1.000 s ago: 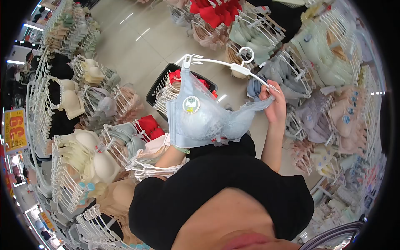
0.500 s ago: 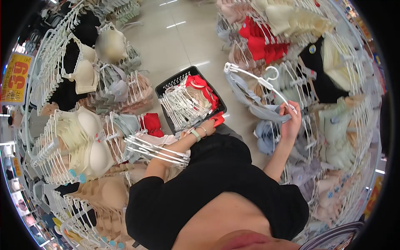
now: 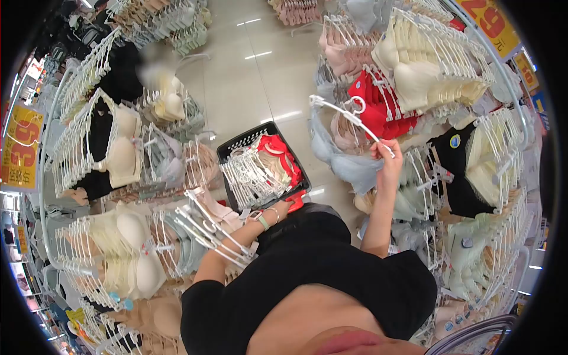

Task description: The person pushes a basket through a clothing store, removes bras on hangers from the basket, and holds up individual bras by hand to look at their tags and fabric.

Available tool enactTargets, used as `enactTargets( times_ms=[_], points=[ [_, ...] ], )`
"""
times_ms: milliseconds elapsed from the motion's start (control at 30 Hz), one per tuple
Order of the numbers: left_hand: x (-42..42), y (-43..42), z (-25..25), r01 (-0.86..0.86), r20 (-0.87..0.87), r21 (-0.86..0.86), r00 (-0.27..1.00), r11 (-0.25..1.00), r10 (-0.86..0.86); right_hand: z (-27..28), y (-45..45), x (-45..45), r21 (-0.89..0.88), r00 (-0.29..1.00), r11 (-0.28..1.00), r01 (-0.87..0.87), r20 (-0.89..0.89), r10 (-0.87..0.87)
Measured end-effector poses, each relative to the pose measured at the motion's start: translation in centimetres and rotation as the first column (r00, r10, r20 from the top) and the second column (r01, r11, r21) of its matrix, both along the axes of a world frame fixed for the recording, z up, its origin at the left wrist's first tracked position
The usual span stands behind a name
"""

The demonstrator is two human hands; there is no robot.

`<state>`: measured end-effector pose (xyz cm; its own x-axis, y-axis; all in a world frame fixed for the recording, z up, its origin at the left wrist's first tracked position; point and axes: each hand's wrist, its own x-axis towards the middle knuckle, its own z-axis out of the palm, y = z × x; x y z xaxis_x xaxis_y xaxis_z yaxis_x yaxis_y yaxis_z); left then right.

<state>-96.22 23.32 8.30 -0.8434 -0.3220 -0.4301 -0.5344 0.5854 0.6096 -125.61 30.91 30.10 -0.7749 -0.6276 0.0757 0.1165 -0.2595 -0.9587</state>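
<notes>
Right fingers [image 3: 387, 148] holding bra [image 3: 352, 170], left fingers [image 3: 285, 206] on handle [image 3: 297, 201], aisle [image 3: 234, 83] beyond basket edge [image 3: 244, 141]

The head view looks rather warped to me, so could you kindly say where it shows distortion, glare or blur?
Head view: wide-angle bowing towards a dark round border; head view: bright light streaks on the floor; head view: a smeared pale patch at upper left, while the right hand and white hanger look reasonably clear.

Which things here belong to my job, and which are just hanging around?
In use:
Right hand: pale blue bra, white hanger
Left hand: red handle, black basket
Hangers across left forearm

Just around:
Hanging cream bras
Hanging red bras
Yellow price sign
</notes>
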Motion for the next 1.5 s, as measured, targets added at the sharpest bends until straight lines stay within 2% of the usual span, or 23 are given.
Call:
enactTargets(
  times_ms=[100,133,233,367,467,567,700,767,833,900,1133,1300,1433,1500],
  points=[
    [-0.1,-3.0,0.3,0.066,0.08,0.071,0.994,0.995,-0.072,-0.1,-3.7,-0.5,-0.017,0.999,1.0,-0.016,-0.047,0.015],
    [-0.1,-3.8,0.3,0.035,0.086,0.116,0.995,0.993,-0.045,-0.6,-4.7,-0.9,-0.019,0.997,0.999,-0.026,-0.079,0.024],
    [0.1,-4.8,1.6,0.085,0.084,0.086,0.992,0.993,-0.093,-0.4,-6.1,-0.7,0.063,0.994,0.998,-0.02,-0.105,0.027],
    [0.9,-9.4,2.0,0.066,0.084,0.054,0.994,0.996,-0.071,0.2,-9.4,-0.3,0.06,0.997,0.998,-0.006,-0.079,0.011],
    [0.9,-14.3,2.3,0.044,-0.015,0.03,0.999,0.999,-0.043,0.6,-12.9,-0.8,0.087,0.997,0.995,0.054,-0.068,-0.048],
    [-0.3,-17.8,2.7,0.035,-0.034,0.008,0.999,0.999,-0.035,1.4,-15.0,-2.3,0.065,0.996,0.994,0.089,-0.037,-0.086],
    [-0.9,-18.3,3.4,0.035,-0.019,0.026,0.999,0.999,-0.034,2.0,-13.0,-3.5,0.001,0.988,0.994,0.106,0.115,-0.105],
    [-1.5,-18.7,3.4,0.041,0.056,0.033,0.998,0.999,-0.043,2.0,-12.6,-4.4,-0.208,0.951,0.977,0.038,0.308,0.029],
    [-1.9,-19.5,3.5,0.035,0.004,0.017,0.999,0.999,-0.036,1.6,-13.3,-5.3,-0.252,0.938,0.967,0.031,0.341,0.059],
    [-2.4,-21.1,3.9,0.029,-0.048,0.003,0.998,1.0,-0.029,1.6,-14.6,-5.8,-0.377,0.89,0.926,-0.007,0.421,0.177],
    [-3.6,-27.2,3.5,0.061,-0.035,-0.012,0.997,0.998,-0.062,2.6,-20.3,-5.1,-0.396,0.843,0.917,0.052,0.51,0.173],
    [-4.3,-29.4,2.4,0.021,0.028,-0.006,0.999,1.0,-0.021,2.0,-22.9,-5.6,-0.318,0.87,0.946,0.062,0.482,0.105],
    [-4.3,-31.5,2.7,0.024,0.061,-0.012,0.998,1.0,-0.023,0.9,-25.8,-5.7,0.011,0.961,0.997,0.078,0.264,-0.078],
    [-4.2,-32.4,3.1,0.003,0.1,-0.036,0.995,0.999,0.001,-0.1,-27.5,-5.5,0.093,0.981,0.993,0.073,0.17,-0.088]
  ],
)
